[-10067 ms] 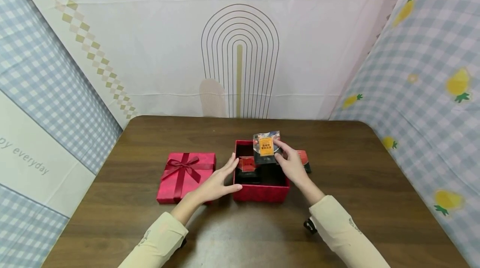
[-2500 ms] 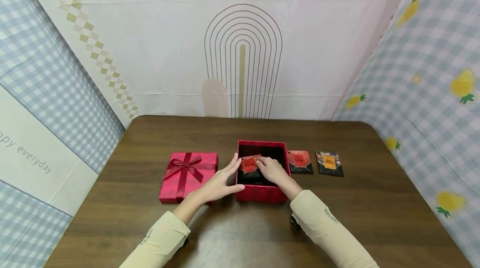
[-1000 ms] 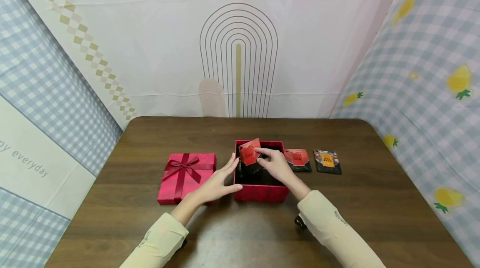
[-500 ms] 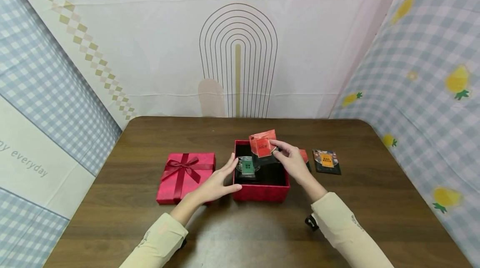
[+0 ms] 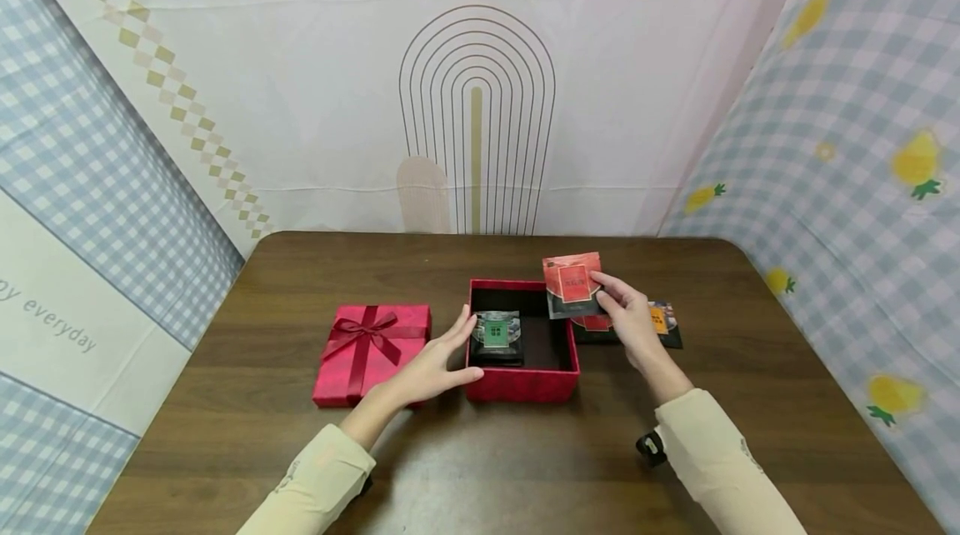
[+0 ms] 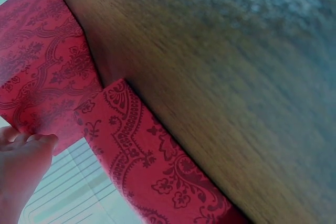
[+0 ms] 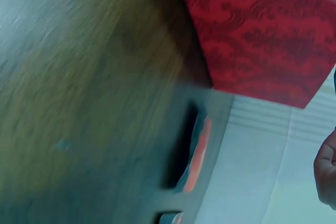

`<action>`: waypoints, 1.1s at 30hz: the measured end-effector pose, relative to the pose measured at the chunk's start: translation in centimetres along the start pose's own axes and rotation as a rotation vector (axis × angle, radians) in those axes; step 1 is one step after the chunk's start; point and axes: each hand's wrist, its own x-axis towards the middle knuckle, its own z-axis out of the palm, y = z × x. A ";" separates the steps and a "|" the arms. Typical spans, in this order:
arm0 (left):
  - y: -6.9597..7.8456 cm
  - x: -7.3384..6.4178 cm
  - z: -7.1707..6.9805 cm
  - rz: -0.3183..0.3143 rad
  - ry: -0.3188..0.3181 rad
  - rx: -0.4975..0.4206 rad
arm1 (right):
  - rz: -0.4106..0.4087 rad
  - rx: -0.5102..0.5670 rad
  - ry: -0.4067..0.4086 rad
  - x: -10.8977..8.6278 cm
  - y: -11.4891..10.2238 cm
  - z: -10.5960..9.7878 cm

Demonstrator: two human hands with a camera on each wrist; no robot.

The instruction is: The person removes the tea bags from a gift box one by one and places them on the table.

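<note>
My right hand (image 5: 636, 322) pinches the side of a red and black sachet (image 5: 573, 302) with fingers and thumb, above the right rim of an open red box (image 5: 521, 386). Inside, at the left, lies a black sachet with a green label (image 5: 496, 335). My left hand (image 5: 433, 368) rests against the box's left side, fingers and thumb extended. In the left wrist view its fingertips (image 6: 41, 139) are at the patterned box wall (image 6: 42, 66). On the table right of the box lies another red and black sachet (image 5: 595, 332), partly hidden by the held one.
A red lid with a bow (image 5: 366, 352) lies left of the box. A sachet with an orange label (image 5: 663, 322) lies farther right, partly behind my right hand. The brown wooden table (image 5: 480, 468) ends at the back against a hanging cloth (image 5: 315, 102).
My right hand has lifted the red sachet out of the box and moved it right, uncovering the green-labelled one. Earlier, the orange-labelled sachet went to the table. My left hand stays at the box.
</note>
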 end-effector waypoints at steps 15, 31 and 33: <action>0.1 -0.1 -0.1 0.001 -0.002 0.006 | 0.085 0.128 0.175 0.2 2.1 -4.4; 0.0 0.1 0.0 -0.004 0.003 0.013 | 0.157 0.290 0.344 0.0 4.8 -11.1; 0.0 0.1 -0.1 -0.009 -0.004 0.010 | 0.171 0.295 0.357 -0.2 5.1 -11.8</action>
